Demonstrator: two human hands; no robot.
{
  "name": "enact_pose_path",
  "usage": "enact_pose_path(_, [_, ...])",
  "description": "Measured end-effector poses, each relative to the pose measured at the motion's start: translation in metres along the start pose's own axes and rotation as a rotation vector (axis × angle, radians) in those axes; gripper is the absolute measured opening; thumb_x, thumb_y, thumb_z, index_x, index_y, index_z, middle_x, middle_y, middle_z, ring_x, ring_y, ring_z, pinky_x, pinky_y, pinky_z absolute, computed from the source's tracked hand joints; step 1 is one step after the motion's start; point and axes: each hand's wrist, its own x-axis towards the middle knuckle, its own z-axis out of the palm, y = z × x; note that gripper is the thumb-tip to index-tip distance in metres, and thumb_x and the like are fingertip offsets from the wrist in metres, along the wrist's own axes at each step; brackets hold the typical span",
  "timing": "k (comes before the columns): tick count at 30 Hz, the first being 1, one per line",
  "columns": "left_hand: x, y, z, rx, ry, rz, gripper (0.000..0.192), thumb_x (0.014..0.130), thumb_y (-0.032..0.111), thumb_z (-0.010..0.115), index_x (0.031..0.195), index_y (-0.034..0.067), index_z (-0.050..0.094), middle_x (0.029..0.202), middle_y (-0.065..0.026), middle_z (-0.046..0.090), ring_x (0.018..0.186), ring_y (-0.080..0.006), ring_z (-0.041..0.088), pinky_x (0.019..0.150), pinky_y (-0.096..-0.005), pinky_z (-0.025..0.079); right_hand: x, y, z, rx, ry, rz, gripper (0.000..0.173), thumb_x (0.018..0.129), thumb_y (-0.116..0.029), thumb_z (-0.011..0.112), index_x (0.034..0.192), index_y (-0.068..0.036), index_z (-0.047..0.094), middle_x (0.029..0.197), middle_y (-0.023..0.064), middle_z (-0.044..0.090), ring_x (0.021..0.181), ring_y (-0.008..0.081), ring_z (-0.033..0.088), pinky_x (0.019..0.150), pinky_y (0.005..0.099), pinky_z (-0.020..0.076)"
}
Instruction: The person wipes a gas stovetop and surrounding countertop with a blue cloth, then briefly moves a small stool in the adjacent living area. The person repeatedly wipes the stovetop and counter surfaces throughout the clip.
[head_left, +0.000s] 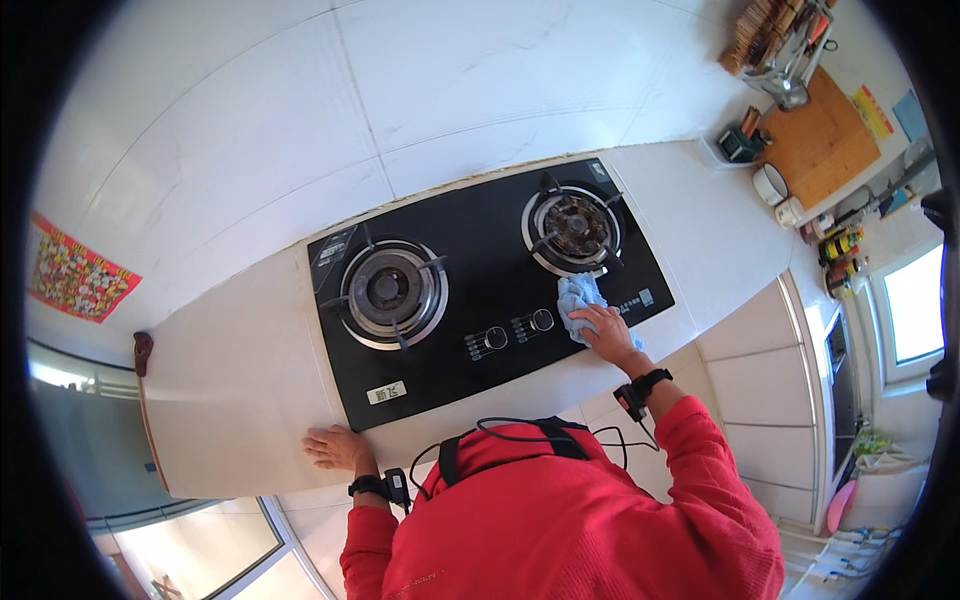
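A black two-burner gas cooktop (480, 247) is set into the pale countertop (232, 375) in front of me. My right hand (606, 332) presses a crumpled light-blue cloth (576, 296) against the cooktop's front right part, just below the right burner (576, 223). Two control knobs, a left one (496, 338) and a right one (541, 320), lie to the left of the cloth. The left burner (387, 288) is away from both hands. My left hand (335, 448) rests flat with fingers apart on the countertop, beside the cooktop's front left corner, holding nothing.
A wooden cutting board (821, 142) leans at the far right, near a white mug (770, 184) and hanging utensils (787, 86). Several bottles (840, 246) stand beyond. A white tiled wall (247, 112) rises behind the cooktop. Black cables (525, 424) hang across my front.
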Motion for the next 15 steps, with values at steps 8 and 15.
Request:
enact_pose_path(8, [-0.001, 0.000, -0.002, -0.020, 0.045, 0.024, 0.053, 0.098, 0.031, 0.039, 0.146, 0.009, 0.033, 0.156, -0.0175, 0.024, 0.145, -0.0377, 0.021, 0.113, -0.0569, 0.019, 0.095, -0.035, 0.015, 0.144, -0.139, -0.081, 0.039, 0.079, -0.011, 0.065, 0.115, -0.024, 0.065, 0.111, 0.0076, 0.066, 0.104, 0.0339, 0.061, 0.094, 0.0441, 0.0457])
enact_pose_path(15, [-0.003, 0.003, -0.006, -0.020, 0.021, 0.019, 0.055, 0.096, 0.026, 0.041, 0.146, 0.006, 0.032, 0.157, -0.0192, 0.023, 0.145, -0.0376, 0.021, 0.114, -0.0567, 0.017, 0.140, -0.078, 0.040, 0.126, -0.176, -0.141, 0.039, 0.081, -0.018, 0.065, 0.120, -0.023, 0.061, 0.119, 0.0119, 0.061, 0.109, 0.0356, 0.058, 0.094, 0.0449, 0.0463])
